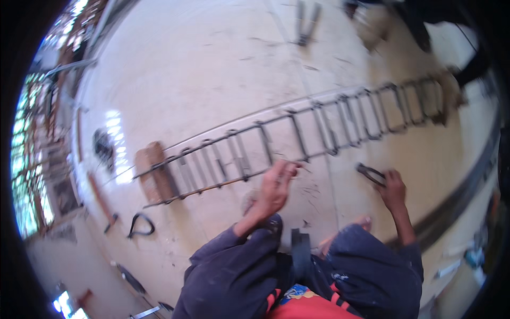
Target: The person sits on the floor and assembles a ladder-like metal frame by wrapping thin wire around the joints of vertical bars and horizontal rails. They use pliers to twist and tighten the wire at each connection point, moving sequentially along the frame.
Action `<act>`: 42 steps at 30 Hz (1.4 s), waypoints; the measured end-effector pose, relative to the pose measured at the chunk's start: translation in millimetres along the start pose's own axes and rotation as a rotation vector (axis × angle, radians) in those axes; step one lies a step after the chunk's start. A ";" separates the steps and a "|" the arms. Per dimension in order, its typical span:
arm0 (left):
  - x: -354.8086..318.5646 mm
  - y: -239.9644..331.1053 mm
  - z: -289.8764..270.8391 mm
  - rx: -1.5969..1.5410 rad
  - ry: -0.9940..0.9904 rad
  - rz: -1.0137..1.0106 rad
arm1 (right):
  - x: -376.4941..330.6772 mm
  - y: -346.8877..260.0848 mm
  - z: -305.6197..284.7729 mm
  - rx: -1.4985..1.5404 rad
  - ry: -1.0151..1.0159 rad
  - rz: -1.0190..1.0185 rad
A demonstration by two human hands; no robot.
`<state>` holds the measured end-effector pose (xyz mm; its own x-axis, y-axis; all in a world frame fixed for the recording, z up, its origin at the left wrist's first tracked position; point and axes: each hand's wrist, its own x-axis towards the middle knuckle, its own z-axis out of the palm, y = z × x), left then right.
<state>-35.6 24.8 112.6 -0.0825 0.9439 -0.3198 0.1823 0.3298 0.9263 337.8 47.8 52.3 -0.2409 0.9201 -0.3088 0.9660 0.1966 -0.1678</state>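
Note:
A long ladder-like rebar cage (295, 135) lies across the floor, its rods joined by several rectangular stirrups. Close to its near rod is my left hand (275, 187), fingers pinched together on thin wire (301, 166) that shows faintly at the fingertips. My right hand (394, 190) is wrapped round the handles of dark pincers (371, 174), whose head points left toward the cage, apart from it. The cage's left end rests on a brown block (154, 173); its right end meets another brown block (450, 98). Motion blurs the picture.
A black loop (141, 226) lies near the left block. Another long-handled tool (305, 24) is on the floor at the far side. Dark bars (451, 202) run along the right. Part of another person (417, 24) appears at the far right. Small dark bits (309, 194) litter the floor.

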 end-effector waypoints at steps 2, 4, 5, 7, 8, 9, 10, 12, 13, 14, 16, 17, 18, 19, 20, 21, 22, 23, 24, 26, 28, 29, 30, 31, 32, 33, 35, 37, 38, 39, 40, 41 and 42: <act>6.4 -13.5 4.0 0.073 0.027 0.265 | -12.1 7.4 5.8 0.067 0.022 0.066; 9.3 -8.3 4.4 0.146 0.023 0.289 | -15.9 -2.9 -2.4 0.138 -0.014 0.085; 12.2 -3.7 3.2 0.146 -0.027 0.264 | -21.7 -5.3 1.6 0.130 0.038 0.045; 10.4 -0.7 2.2 0.021 -0.089 0.185 | -11.3 -18.0 -1.7 0.190 0.107 -0.042; 6.5 0.5 0.6 -0.084 -0.103 0.132 | -7.1 -36.0 -4.3 0.281 0.121 -0.091; 7.4 -0.2 0.2 -0.196 -0.135 0.100 | -4.8 -55.3 -6.9 0.362 0.152 -0.126; 5.7 -2.7 3.1 -0.292 -0.147 0.057 | -2.3 -73.1 -11.9 0.440 0.138 -0.169; 10.4 -3.5 9.1 -0.443 -0.186 0.027 | 8.1 -113.5 -26.8 0.584 0.110 -0.233; 11.0 -3.3 14.7 -0.524 -0.212 0.002 | 11.1 -135.7 -36.7 0.679 0.053 -0.281; 15.2 6.3 16.4 -0.587 -0.228 -0.032 | 15.0 -155.0 -47.0 0.768 -0.001 -0.313; 18.3 10.7 20.1 -0.745 -0.208 -0.098 | 18.1 -180.1 -46.3 0.885 -0.083 -0.368; 20.1 16.5 18.8 -0.806 -0.201 -0.135 | 17.0 -188.3 -51.2 0.929 -0.175 -0.363; 20.1 23.6 18.0 -0.858 -0.157 -0.172 | 16.3 -194.1 -51.4 0.912 -0.208 -0.404; 21.9 28.3 17.4 -0.900 -0.103 -0.206 | 17.5 -199.8 -51.6 0.951 -0.203 -0.418; 23.0 26.3 21.7 -0.941 -0.073 -0.154 | 15.2 -200.8 -54.1 0.968 -0.272 -0.383; 25.2 28.4 21.6 -0.927 -0.073 -0.145 | 15.4 -201.9 -56.9 0.991 -0.335 -0.358; 26.9 30.3 21.5 -0.916 -0.070 -0.135 | 13.4 -199.4 -57.3 0.988 -0.324 -0.359; 28.9 32.0 22.2 -0.907 -0.064 -0.125 | 10.0 -196.0 -56.1 0.982 -0.316 -0.363; 29.4 32.0 19.1 -0.884 -0.042 -0.116 | 7.1 -197.0 -52.9 0.992 -0.316 -0.380; 35.2 31.7 14.7 -0.825 -0.012 -0.078 | 5.7 -192.8 -60.6 1.039 -0.331 -0.280; 38.7 27.7 2.5 -0.778 0.014 -0.021 | 5.8 -190.3 -57.3 1.128 -0.270 -0.275; 40.1 29.5 -2.0 -0.803 0.039 -0.048 | 6.8 -187.2 -58.3 1.121 -0.232 -0.308; 38.4 31.3 -8.9 -0.826 0.076 -0.073 | 7.1 -187.4 -60.7 1.117 -0.202 -0.350; 36.2 31.3 -15.9 -0.847 0.123 -0.098 | 7.6 -189.2 -63.1 1.119 -0.178 -0.399; 37.7 25.8 -18.3 -0.880 0.149 -0.060 | 7.9 -192.6 -69.9 0.990 -0.104 -0.488; 38.1 17.4 -22.8 -0.901 0.184 -0.040 | 9.2 -198.7 -73.4 0.871 -0.031 -0.595; 40.4 18.5 -32.4 -0.937 0.202 0.047 | 8.3 -193.4 -61.2 0.625 -0.013 -0.653; 40.2 38.4 -39.2 -1.011 0.241 0.077 | 13.6 -177.6 -50.5 0.640 -0.084 -0.631; 38.1 48.9 -46.1 -0.997 0.274 0.133 | 17.7 -181.2 -59.7 0.651 -0.066 -0.640; 29.5 63.6 -59.1 -0.939 0.258 0.195 | 26.1 -184.2 -69.3 0.683 -0.074 -0.662; 28.9 73.0 -61.9 -0.997 0.307 0.264 | 40.8 -183.4 -70.0 0.752 0.080 -0.745; 29.6 82.1 -64.6 -1.012 0.347 0.321 | 54.2 -183.4 -73.0 0.829 0.238 -0.802; 34.2 97.6 -67.6 -0.988 0.286 0.404 | 63.7 -184.1 -84.1 0.926 0.224 -0.712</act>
<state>-86.8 88.0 205.6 -0.4404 0.8976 -0.0177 -0.6056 -0.2825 0.7440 152.5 98.7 142.3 -0.5854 0.7597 0.2831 0.1639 0.4529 -0.8764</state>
